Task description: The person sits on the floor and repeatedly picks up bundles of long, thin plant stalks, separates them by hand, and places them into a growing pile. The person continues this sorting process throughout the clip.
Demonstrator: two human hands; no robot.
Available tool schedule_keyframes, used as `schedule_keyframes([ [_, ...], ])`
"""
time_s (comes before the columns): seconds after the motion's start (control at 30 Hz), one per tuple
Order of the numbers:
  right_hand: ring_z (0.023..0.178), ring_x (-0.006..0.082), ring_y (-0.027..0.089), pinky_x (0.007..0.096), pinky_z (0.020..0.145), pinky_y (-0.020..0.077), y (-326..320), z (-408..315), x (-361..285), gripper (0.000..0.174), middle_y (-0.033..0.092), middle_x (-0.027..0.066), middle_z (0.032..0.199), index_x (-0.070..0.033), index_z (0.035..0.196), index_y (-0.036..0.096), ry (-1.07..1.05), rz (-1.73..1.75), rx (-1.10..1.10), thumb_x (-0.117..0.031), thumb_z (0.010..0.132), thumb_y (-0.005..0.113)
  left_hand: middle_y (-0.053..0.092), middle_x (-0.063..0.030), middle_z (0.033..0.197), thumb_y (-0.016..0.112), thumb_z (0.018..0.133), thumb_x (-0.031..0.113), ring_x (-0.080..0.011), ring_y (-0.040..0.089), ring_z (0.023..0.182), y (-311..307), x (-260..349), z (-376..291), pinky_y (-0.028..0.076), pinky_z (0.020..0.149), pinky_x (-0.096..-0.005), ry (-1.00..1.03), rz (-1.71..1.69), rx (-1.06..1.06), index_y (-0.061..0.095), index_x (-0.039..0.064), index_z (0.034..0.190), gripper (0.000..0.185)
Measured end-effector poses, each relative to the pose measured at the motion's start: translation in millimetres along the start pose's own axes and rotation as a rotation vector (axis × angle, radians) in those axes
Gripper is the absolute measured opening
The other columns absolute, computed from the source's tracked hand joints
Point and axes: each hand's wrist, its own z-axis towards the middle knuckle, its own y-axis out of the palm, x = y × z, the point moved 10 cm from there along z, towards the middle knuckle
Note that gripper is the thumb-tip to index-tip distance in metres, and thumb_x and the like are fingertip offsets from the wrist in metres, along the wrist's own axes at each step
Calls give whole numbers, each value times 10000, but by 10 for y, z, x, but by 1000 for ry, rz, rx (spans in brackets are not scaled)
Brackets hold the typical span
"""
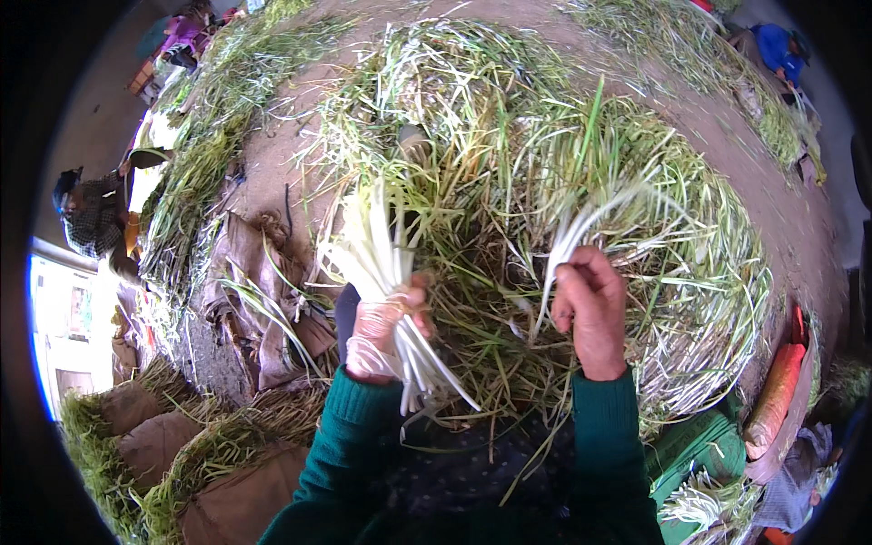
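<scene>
My left hand (390, 334) is closed around a bunch of pale, leafy vegetable stalks (378, 262). The white lower ends stick out beneath its fingers, and yellow-green leaves spread above. Thin pale bands or string (371, 340) loop around that hand and wrist. To the right, my right hand (591, 310) pinches a few white stalks (562, 252) between thumb and fingers; their upper ends are blurred. Between and beyond both hands lies a large heap of loose green and white stalks (490, 163). Some strands rest over my dark dotted lap cloth (470, 470).
Brown sacking (238, 272) lies to the left, with cloth-wrapped stalk bundles (238, 497) at lower left. A green sack (708, 446) and a red-orange roll (773, 402) are at right. People (88, 211) (780, 54) work around the edges beside more stalk heaps (204, 163).
</scene>
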Motion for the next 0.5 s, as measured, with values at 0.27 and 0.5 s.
schedule_keyframes([
  [0.27, 424, 29, 461, 175, 349, 351, 847, -90, 269, 42, 511, -6, 575, -26, 873, 525, 169, 45, -206, -6, 836, 533, 608, -86, 706, 669, 712, 7, -157, 573, 543, 419, -24, -22, 466, 497, -254, 122, 296, -100, 585, -45, 947, 255],
  [0.5, 372, 64, 394, 206, 328, 301, 394, -139, 520, 45, 458, -22, 502, -68, 875, 551, 83, 502, 34, -88, 853, 517, 576, -86, 689, 644, 655, -31, -202, 572, 544, 322, -67, 27, 482, 491, -332, -14, -68, -160, 548, -61, 936, 299],
])
